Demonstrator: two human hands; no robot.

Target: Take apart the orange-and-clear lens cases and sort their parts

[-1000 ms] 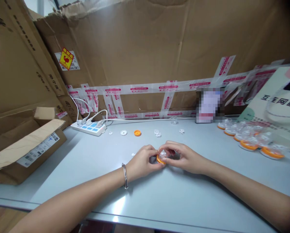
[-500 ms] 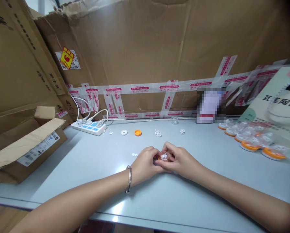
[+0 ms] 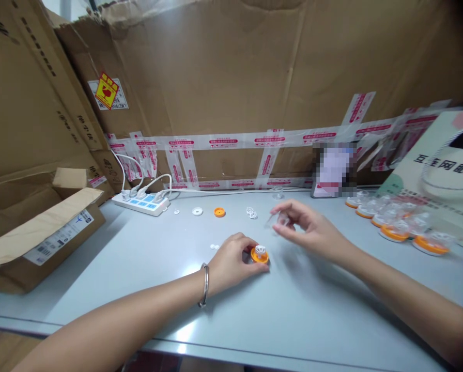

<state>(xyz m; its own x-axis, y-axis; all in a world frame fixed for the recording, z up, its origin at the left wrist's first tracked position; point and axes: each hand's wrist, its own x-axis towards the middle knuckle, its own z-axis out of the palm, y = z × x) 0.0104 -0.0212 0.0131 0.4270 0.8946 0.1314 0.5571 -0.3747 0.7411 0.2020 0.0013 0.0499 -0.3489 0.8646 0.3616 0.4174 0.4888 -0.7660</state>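
Note:
My left hand [image 3: 231,261], with a metal bangle on the wrist, rests on the grey table [image 3: 293,310] and pinches a small orange base with a white insert [image 3: 259,254] that stands on the surface. My right hand [image 3: 307,230] hovers a little up and to the right, apart from the base. Its thumb and fingers pinch a small clear plastic cap [image 3: 277,220].
Beyond the hands lie an orange disc [image 3: 219,212], a white disc [image 3: 197,211] and small white parts [image 3: 251,212]. A power strip [image 3: 141,203] sits back left and an open cardboard box [image 3: 41,232] at left. Several orange-based capped pieces [image 3: 398,227] line the right. Taped cardboard walls the back.
Both hands were together on the orange piece. My right hand has now pulled away up and to the right with the clear cap; my left hand stays on the base.

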